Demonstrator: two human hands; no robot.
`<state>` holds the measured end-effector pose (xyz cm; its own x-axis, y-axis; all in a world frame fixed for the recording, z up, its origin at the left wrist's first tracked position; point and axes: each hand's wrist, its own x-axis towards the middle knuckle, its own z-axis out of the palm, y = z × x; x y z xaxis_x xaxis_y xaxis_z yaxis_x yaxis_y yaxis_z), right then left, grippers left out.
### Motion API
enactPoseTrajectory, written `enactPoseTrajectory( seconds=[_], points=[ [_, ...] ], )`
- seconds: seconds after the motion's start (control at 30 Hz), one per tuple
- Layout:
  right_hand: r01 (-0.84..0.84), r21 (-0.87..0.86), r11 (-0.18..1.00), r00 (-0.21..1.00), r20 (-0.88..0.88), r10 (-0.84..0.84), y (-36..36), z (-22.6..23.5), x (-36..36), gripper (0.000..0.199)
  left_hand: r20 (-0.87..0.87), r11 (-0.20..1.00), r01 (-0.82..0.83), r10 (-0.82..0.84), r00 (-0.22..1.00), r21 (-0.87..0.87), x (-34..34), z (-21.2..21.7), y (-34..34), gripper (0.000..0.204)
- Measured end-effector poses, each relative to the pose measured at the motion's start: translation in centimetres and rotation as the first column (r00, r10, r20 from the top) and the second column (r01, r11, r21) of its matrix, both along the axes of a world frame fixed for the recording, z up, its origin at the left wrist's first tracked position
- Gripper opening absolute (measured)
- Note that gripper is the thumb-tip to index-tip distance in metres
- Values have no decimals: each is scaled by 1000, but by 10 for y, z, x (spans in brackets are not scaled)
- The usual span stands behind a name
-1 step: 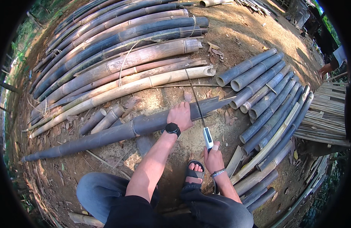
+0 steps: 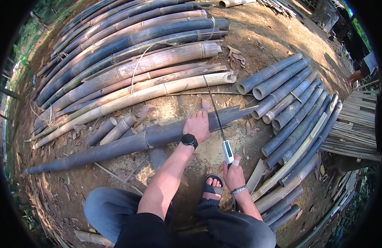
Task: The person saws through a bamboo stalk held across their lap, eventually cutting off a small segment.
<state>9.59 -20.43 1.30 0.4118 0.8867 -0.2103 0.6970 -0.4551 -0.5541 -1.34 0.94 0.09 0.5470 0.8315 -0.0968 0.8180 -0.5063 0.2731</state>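
A long dark bamboo pole point(image 2: 116, 149) lies aslant before me, its thin end at the left and its split, jagged end at the right. My left hand point(image 2: 198, 126), with a black watch at the wrist, is closed over the pole near that split end. My right hand point(image 2: 234, 175) grips the dark and white handle of a hand saw point(image 2: 228, 152). The narrow saw blade points away from me and crosses the pole just right of my left hand. A light bandage or tape wraps a digit of my right hand.
Many long bamboo poles point(image 2: 149, 63) lie side by side at the far left. Shorter cut dark bamboo lengths point(image 2: 282, 96) are stacked to the right, beside a slatted bamboo surface point(image 2: 352, 124). Another person's hand point(image 2: 356, 77) shows at the right edge. My sandalled foot point(image 2: 212, 188) is below the saw.
The saw and my right hand have shifted very slightly toward me. My left hand stays on the pole.
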Motion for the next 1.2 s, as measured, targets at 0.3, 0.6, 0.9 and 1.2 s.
enactPoseTrajectory(
  seconds=[0.3,0.6,0.9,1.2],
  points=[
    [-32,24,999,999,32,31,17,-1,4,42,2,1000,12,-12,1000,19,2,3,0,66],
    [23,-23,999,997,-80,-24,-15,16,0,39,-34,999,-7,6,999,-42,4,9,1,70],
    [-15,8,1000,1000,3,15,10,-1,7,40,-25,1000,2,-3,1000,-26,4,8,0,69],
    [-23,48,999,999,-22,24,20,-2,7,45,-27,999,-1,-1,1000,-54,8,9,-3,70]
  ],
)
